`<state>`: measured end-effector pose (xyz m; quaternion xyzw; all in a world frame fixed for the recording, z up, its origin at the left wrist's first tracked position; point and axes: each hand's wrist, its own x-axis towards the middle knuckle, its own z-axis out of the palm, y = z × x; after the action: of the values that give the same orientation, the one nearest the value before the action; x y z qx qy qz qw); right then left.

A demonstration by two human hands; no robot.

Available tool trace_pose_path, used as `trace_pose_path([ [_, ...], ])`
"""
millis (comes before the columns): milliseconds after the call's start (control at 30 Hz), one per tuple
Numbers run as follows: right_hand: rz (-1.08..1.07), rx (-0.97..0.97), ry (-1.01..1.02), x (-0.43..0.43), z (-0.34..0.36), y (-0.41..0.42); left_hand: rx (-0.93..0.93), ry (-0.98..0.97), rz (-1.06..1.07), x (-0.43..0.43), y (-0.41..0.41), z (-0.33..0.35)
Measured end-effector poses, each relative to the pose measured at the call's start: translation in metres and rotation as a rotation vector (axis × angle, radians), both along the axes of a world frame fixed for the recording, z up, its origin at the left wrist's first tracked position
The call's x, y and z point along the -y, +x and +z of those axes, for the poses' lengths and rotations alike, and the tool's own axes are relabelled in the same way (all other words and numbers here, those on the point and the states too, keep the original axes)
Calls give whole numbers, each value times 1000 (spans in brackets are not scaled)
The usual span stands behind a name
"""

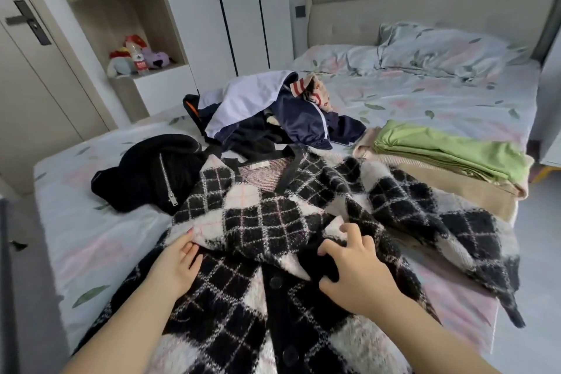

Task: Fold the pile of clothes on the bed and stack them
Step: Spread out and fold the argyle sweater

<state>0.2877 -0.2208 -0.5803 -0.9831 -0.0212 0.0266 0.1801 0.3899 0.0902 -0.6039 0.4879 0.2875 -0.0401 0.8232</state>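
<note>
While the argyle cardigan (258, 222) lies spread on the bed (91, 237), we log: left hand (174, 264) pinching its folded-over edge | right hand (355, 270) clutching its front | folded stack (449, 158) right | unfolded pile (273, 118) behind.

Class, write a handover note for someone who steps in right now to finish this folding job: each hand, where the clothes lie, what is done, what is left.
Left hand: pinches a folded-over edge of the argyle cardigan.
Right hand: grips bunched cardigan fabric near the button band.
Done: green garment folded on top of a beige garment, stacked on the bed.
Left: finish the cardigan, one sleeve of which lies spread toward the stack; then fold the black zip garment and the loose pile behind it, and stack everything.
</note>
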Motion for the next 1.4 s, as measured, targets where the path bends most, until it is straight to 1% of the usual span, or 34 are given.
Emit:
trace_pose_path([
  [67,-77,134,34,1,5,5,-9,19,-22,2,7,4],
  [100,-81,162,35,3,6,8,-3,31,-26,2,9,5],
  [133,-66,147,22,6,6,11,6,41,-24,2,11,4],
  [267,-11,-84,-121,0,4,12,18,96,-10,-2,11,-8],
  [333,-10,-87,-166,-6,1,11,23,147,-2,0,7,-18],
  [433,-35,-42,-104,-2,10,16,51,192,20,1,3,-27],
  [500,11,-103,-89,5,17,18,55,201,21,1,4,-28],
  [567,95,-184,-151,9,19,17,48,196,13,2,6,-27],
  [633,93,-158,-148,11,15,15,33,179,18,2,9,-25],
  [700,10,-63,-3,13,12,14,18,167,36,2,11,-26],
  [767,-126,48,214,17,13,13,6,162,49,0,12,-27],
  [833,-295,138,514,23,13,14,11,140,41,-4,15,-22],
  [867,-380,150,688,27,11,14,25,137,40,-10,17,-16],
  [933,-488,87,1040,30,10,15,58,137,96,-27,23,2],
  [967,-512,34,1179,30,10,15,69,119,152,-40,27,12],
  [1033,-526,-109,1332,30,10,14,71,82,240,-65,34,26],
  [1067,-517,-206,1346,28,9,12,69,80,257,-75,36,29],
  [1100,-495,-305,1303,25,7,8,50,83,260,-80,37,29],
  [1167,-440,-435,1098,21,-2,2,-13,126,215,-83,36,22],
  [1200,-418,-456,1007,20,-5,-1,-54,162,183,-81,34,16],
  [1267,-399,-464,945,18,-6,-3,-115,228,150,-76,27,1],
  [1333,-417,-451,992,16,-2,-3,-109,283,152,-74,22,-10],
  [1367,-428,-404,987,14,0,-3,-94,302,155,-74,20,-14],
  [1400,-438,-315,920,13,1,-3,-88,315,150,-73,18,-15],
])
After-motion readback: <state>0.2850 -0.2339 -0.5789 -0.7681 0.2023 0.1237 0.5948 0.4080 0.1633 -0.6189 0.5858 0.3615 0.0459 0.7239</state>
